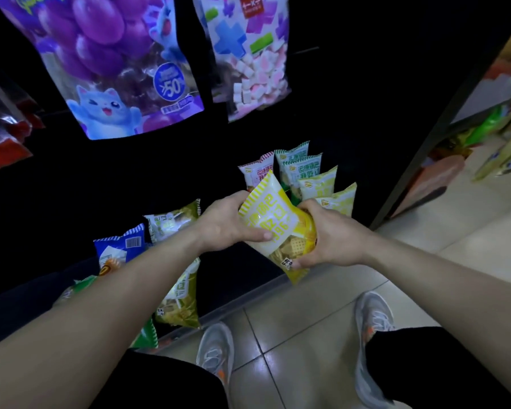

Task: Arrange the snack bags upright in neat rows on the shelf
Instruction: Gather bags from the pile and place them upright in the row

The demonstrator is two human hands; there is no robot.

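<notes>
A yellow-and-white snack bag (275, 219) is held between both hands in front of the dark bottom shelf, tilted with its top toward the shelf. My left hand (224, 222) grips its left side; my right hand (331, 234) grips its right side and lower corner. Behind it several bags stand upright in a row: a red-trimmed bag (255, 171), green-trimmed bags (300, 166) and yellow bags (335, 197). To the left, an olive bag (171, 219), a blue bag (120, 246) and another olive bag (179, 302) lie loosely, partly hidden by my left forearm.
A purple grape candy bag (115, 63) and a marshmallow bag (251, 54) hang above. The shelf's front edge (248, 299) runs along a tiled floor (307, 320) by my grey shoes (216, 349). A shelf post (425, 149) and another stocked rack (499, 128) stand at right.
</notes>
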